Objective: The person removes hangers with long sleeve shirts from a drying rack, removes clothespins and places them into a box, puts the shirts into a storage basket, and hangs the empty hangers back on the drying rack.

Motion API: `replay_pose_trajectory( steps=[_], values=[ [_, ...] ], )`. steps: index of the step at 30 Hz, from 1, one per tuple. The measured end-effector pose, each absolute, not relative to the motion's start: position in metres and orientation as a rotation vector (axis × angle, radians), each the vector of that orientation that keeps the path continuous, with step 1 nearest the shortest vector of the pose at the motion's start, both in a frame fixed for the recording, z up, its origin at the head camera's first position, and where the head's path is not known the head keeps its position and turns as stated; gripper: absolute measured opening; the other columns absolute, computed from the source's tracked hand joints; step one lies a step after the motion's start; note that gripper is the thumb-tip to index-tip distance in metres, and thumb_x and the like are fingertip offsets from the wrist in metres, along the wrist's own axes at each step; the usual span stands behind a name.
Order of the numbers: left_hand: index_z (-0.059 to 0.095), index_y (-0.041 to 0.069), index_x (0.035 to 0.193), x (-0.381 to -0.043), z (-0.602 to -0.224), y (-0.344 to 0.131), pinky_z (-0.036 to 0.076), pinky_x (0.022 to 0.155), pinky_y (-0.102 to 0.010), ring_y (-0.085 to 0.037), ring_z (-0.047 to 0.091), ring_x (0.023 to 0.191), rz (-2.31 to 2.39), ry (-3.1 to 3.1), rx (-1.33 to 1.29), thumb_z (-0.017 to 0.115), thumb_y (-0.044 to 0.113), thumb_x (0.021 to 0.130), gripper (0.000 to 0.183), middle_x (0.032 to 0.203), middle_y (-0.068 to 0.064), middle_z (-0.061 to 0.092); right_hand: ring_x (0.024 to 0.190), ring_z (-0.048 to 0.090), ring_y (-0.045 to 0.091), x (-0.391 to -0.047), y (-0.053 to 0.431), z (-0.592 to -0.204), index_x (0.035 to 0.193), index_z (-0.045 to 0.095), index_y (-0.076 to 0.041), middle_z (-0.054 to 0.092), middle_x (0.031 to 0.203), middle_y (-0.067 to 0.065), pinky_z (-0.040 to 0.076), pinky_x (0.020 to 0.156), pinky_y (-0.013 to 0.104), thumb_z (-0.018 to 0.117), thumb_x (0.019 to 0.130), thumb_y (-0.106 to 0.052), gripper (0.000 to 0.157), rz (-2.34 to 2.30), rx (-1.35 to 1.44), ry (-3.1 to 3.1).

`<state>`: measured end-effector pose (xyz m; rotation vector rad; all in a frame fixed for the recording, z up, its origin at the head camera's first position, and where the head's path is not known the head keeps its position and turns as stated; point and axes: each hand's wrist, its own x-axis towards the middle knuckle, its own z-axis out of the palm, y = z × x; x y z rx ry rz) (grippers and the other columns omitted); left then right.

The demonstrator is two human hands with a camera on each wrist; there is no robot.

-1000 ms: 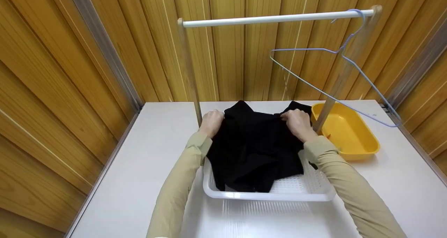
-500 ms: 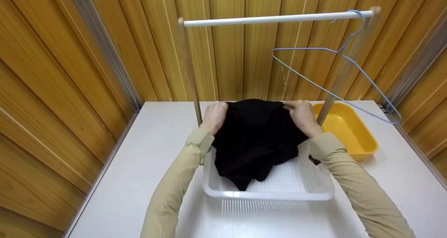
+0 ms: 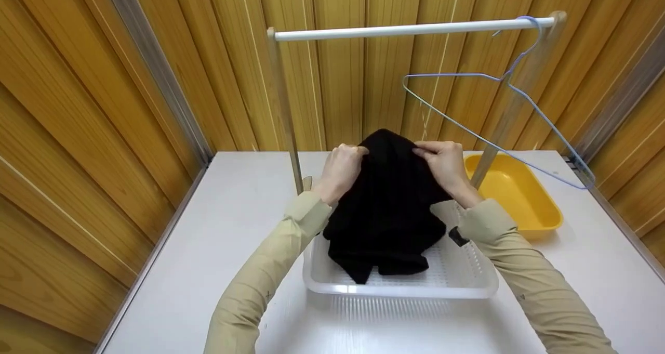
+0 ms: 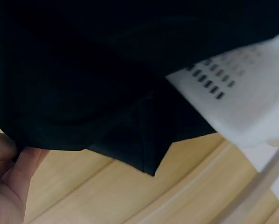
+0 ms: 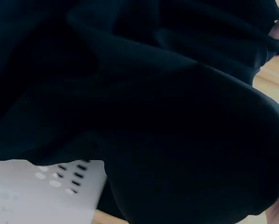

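A black garment [image 3: 387, 203] hangs bunched between my two hands, its top edge raised in a peak and its lower folds overlapping the white perforated basket [image 3: 405, 291]. My left hand [image 3: 343, 171] pinches the garment's upper left edge; in the left wrist view, thumb and fingers of the left hand [image 4: 10, 184] close on its border. On the other side my right hand [image 3: 446, 168] pinches the upper right edge between thumb and fingers. Dark cloth [image 5: 167, 130] fills most of the right wrist view, hiding nearly all of the right hand.
Behind the basket stands a rack with a white bar [image 3: 410, 30] and wooden posts. A blue wire hanger [image 3: 454, 75] hangs at the bar's right end, above a yellow tub [image 3: 519, 198]. Wood-patterned walls [image 3: 337, 83] enclose the white table [image 3: 249, 198].
Both hands have come closer together and risen slightly, still holding the garment. Its top edge has gone from spread wide to a narrow raised peak, and the lower folds have shifted in the basket.
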<state>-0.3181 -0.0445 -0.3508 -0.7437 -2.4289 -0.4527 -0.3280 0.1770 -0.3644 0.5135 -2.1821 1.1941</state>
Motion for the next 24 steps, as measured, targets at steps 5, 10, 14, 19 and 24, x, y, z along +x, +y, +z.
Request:
replay_pose_trajectory(
  steps=[5,10,14,19,24],
  values=[
    [0.07,0.003,0.094,-0.307,-0.336,-0.039,0.048,0.068,-0.027,-0.02,0.062,0.081,-0.565,-2.375,-0.809,0.056,-0.007,0.084,0.02,0.09,-0.008,0.066,0.077,0.063,0.017,-0.319,0.17,-0.351,0.084,0.073,0.0,0.067,0.081,0.009,0.045,0.065,0.016,0.071,0.076,-0.001,0.008,1.274,0.523,-2.133],
    [0.069,0.002,0.093,-0.297,-0.321,-0.035,0.045,0.073,-0.021,-0.017,0.062,0.083,-0.708,-2.27,-0.878,0.057,-0.008,0.084,0.019,0.091,-0.007,0.066,0.075,0.063,0.01,-0.305,0.163,-0.333,0.085,0.073,-0.001,0.067,0.081,0.008,0.047,0.066,0.02,0.07,0.077,-0.002,0.008,1.381,0.593,-2.069],
    [0.068,0.001,0.092,-0.289,-0.312,-0.033,0.044,0.073,-0.018,-0.016,0.061,0.082,-0.755,-2.175,-0.949,0.057,-0.008,0.084,0.017,0.089,-0.007,0.066,0.075,0.063,0.011,-0.287,0.156,-0.315,0.084,0.071,0.004,0.066,0.081,0.013,0.047,0.065,0.02,0.069,0.076,0.004,0.008,1.433,0.669,-2.001],
    [0.068,-0.001,0.093,-0.278,-0.305,-0.032,0.042,0.075,-0.017,-0.016,0.061,0.084,-0.787,-2.098,-1.028,0.057,-0.009,0.084,0.017,0.09,-0.008,0.066,0.075,0.063,0.011,-0.26,0.152,-0.295,0.084,0.067,0.013,0.064,0.081,0.022,0.047,0.066,0.02,0.066,0.074,0.012,0.01,1.462,0.722,-1.96],
    [0.067,-0.001,0.095,-0.267,-0.308,-0.031,0.041,0.078,-0.015,-0.016,0.061,0.087,-0.784,-2.059,-1.116,0.059,-0.008,0.083,0.017,0.092,-0.008,0.065,0.075,0.063,0.008,-0.248,0.157,-0.294,0.085,0.065,0.016,0.063,0.081,0.025,0.048,0.066,0.021,0.065,0.074,0.015,0.012,1.543,0.743,-1.975]
  ],
)
